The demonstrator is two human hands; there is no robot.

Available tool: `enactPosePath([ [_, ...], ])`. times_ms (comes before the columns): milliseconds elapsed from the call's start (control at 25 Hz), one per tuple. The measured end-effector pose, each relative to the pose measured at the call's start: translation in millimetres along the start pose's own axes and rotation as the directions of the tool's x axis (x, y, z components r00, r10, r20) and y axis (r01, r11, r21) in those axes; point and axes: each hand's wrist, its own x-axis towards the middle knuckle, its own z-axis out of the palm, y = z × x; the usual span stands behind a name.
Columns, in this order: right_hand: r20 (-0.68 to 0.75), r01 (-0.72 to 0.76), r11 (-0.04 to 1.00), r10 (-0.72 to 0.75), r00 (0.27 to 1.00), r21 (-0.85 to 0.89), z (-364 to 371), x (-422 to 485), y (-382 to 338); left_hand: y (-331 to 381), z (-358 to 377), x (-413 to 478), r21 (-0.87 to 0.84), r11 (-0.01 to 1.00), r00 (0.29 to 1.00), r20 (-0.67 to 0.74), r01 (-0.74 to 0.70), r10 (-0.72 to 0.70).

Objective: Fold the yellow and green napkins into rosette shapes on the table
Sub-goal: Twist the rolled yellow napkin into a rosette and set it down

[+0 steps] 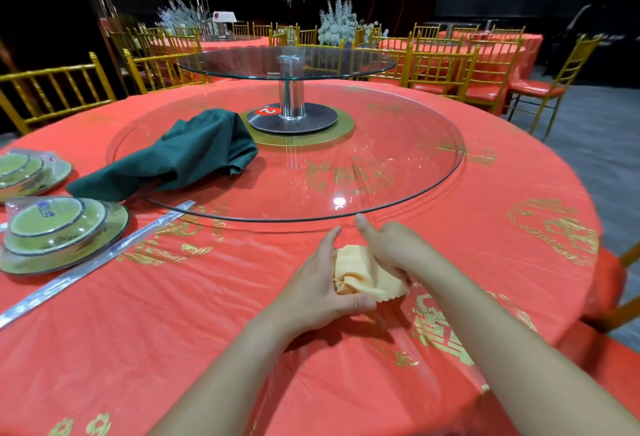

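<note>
Small pale-yellow cloth napkin [367, 273]: bunched into a loose swirl, lying on the red plastic tablecloth with gold print [207, 331], at the near side of the round table, just short of the rim of the large clear glass turntable [398, 172].

Left hand [322, 283]: clasped round the left side of the pale-yellow cloth napkin, thumb laid along its near edge.

Right hand [394, 248]: closed on the far right side of the same napkin, thumb raised and pointing away, fingertips hidden.

Dark green cloth napkin [180, 155]: crumpled, untouched, draped over the left rim of the turntable, one end on the glass, the other on the tablecloth.

Smaller raised glass disc [287, 61]: mounted on a chrome post [292, 96] at turntable centre.

Wrapped stack of yellow-green plates [62, 231]: at the left, a second stack behind it. Long silver foil packet [104, 255]: just beside the nearer stack.
</note>
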Motion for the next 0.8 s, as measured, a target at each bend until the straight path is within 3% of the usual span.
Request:
enactPosePath([
  [160, 0.027, 0.000, 1.000, 0.001, 1.000, -0.023, 12.1, 0.4, -7.8, -2.3, 0.6, 1.3, 0.031, 0.999, 1.000, -0.003, -0.013, 0.013],
  [240, -0.188, 0.063, 0.992, -0.084, 0.979, -0.112, 16.6, -3.0, -3.9, -4.4, 2.0, 1.8, 0.052, 0.998, 0.999, -0.018, -0.030, 0.031],
  [320, -0.371, 0.087, 0.959, -0.187, 0.910, -0.271, 24.5, -7.7, 0.9, -7.0, 2.6, 3.4, 0.065, 0.997, 0.999, -0.025, -0.043, 0.045],
  [480, -0.419, 0.103, 0.901, -0.295, 0.859, -0.422, 40.5, -7.9, 7.0, -8.3, 2.9, 5.0, 0.058, 0.995, 0.997, -0.001, -0.076, 0.076],
  [680, -0.299, 0.210, 0.942, -0.286, 0.910, -0.260, 31.2, -5.3, 11.6, -7.9, -4.8, 3.6, 0.076, 0.993, 0.989, 0.123, -0.095, 0.085],
  [800, -0.417, 0.351, 0.936, -0.319, 0.851, 0.000, 15.8, -18.3, 16.9, -6.3, -6.1, 4.5, 0.073, 0.995, 0.991, 0.122, -0.064, 0.054],
])
